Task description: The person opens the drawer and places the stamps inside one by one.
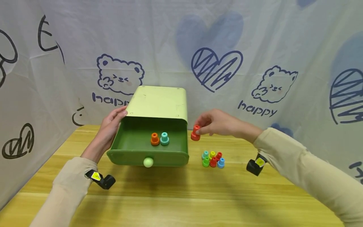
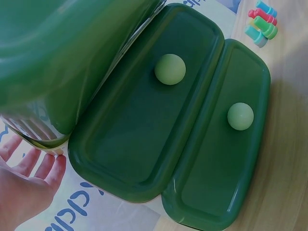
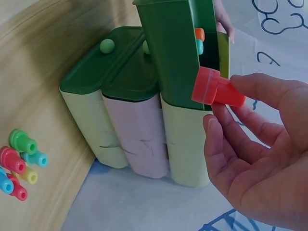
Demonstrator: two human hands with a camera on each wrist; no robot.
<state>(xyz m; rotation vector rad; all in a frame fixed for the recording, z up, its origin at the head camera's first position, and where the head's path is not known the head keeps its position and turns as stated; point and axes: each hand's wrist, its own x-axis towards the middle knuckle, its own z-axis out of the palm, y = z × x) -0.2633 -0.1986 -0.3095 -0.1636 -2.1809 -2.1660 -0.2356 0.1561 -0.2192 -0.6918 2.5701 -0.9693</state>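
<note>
Pinched between thumb and fingers of my right hand (image 1: 219,123) is a red peg-shaped piece (image 1: 195,133), held up just right of the pulled-out top drawer (image 1: 122,156). The right wrist view shows this red piece (image 3: 219,89) with its wide base toward the drawer. My left hand (image 1: 111,124) rests with extended fingers against the left side of the pale green cabinet (image 1: 158,102). In the left wrist view, the fingertips (image 2: 58,166) touch the cabinet's side. Inside the drawer stand an orange peg (image 1: 154,139) and a turquoise peg (image 1: 164,139), side by side.
Several coloured pegs (image 1: 213,162) stand in a tight group on the wooden table (image 1: 227,195), right of the cabinet. Beneath the pulled-out drawer are two closed drawers, a middle drawer (image 2: 139,115) and a bottom drawer (image 2: 216,149). A printed curtain (image 1: 164,41) hangs behind.
</note>
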